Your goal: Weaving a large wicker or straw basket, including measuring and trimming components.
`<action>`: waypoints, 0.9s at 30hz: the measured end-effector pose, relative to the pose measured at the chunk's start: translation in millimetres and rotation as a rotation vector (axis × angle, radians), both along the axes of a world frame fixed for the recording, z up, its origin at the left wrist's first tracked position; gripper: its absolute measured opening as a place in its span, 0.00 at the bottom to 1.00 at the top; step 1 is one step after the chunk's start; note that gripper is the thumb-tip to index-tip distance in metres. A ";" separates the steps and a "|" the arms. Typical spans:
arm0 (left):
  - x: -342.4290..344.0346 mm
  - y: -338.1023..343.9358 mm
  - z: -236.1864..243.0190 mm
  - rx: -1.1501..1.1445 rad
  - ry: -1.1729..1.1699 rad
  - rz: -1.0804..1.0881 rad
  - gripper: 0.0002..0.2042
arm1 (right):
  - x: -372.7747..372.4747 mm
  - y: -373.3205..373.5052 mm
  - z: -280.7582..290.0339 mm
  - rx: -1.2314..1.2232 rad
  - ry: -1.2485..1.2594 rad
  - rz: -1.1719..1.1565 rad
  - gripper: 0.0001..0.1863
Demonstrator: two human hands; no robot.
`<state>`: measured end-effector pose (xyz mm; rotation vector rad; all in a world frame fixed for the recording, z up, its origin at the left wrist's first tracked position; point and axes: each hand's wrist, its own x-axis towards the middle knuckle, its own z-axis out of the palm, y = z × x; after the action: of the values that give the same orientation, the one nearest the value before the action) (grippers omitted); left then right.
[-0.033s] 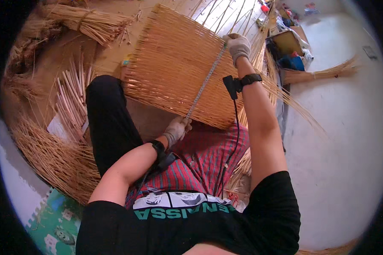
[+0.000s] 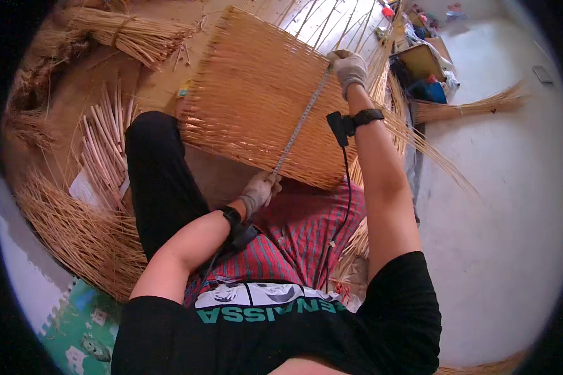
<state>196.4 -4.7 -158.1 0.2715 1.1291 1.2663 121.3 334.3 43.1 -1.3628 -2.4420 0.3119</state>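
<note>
A woven wicker panel [image 2: 250,94], honey-brown with close rows, leans tilted in front of my knees. Across its right part a pale tape measure [image 2: 303,119] is stretched straight, from the far edge down to the near edge. My left hand [image 2: 259,191], in a light glove, is closed on the tape's near end at the panel's lower edge. At the far right edge, my gloved right hand [image 2: 349,69] closes round the tape's other end and touches the panel's rim. The fingers partly hide both tape ends. A red striped cloth [image 2: 313,225] covers my lap.
A tied wicker bundle [image 2: 131,34] lies far left, with short peeled sticks [image 2: 103,140] nearer. Long stalks [image 2: 81,231] spread along the left. To the right are a cluttered box [image 2: 422,65] and another bundle [image 2: 472,111]. A green foam mat [image 2: 84,331] shows lower left.
</note>
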 end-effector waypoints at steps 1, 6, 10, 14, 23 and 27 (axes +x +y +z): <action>3.3 0.9 -13.0 0.036 -0.015 0.009 0.17 | 0.4 0.1 0.7 -0.025 0.027 0.007 0.15; 15.7 6.4 -41.4 0.087 -0.005 0.023 0.17 | 7.1 3.4 -4.0 -0.163 0.169 0.043 0.14; 9.0 1.9 -19.3 0.093 0.033 0.007 0.16 | 15.1 7.4 -7.5 -0.232 0.290 0.130 0.13; 15.8 8.2 -37.3 0.099 -0.015 0.052 0.16 | 6.7 7.7 -6.7 -0.252 0.325 0.156 0.18; 12.2 6.7 -25.9 0.041 -0.001 0.007 0.16 | 2.3 38.8 2.3 -0.099 -0.135 0.231 0.22; 15.1 6.4 -34.5 0.028 0.004 0.043 0.16 | -10.9 8.8 12.7 -0.239 -0.059 0.120 0.18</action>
<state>211.4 1.8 -192.6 0.2718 1.1262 1.3202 110.4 343.1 55.8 -1.3356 -2.6085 0.6194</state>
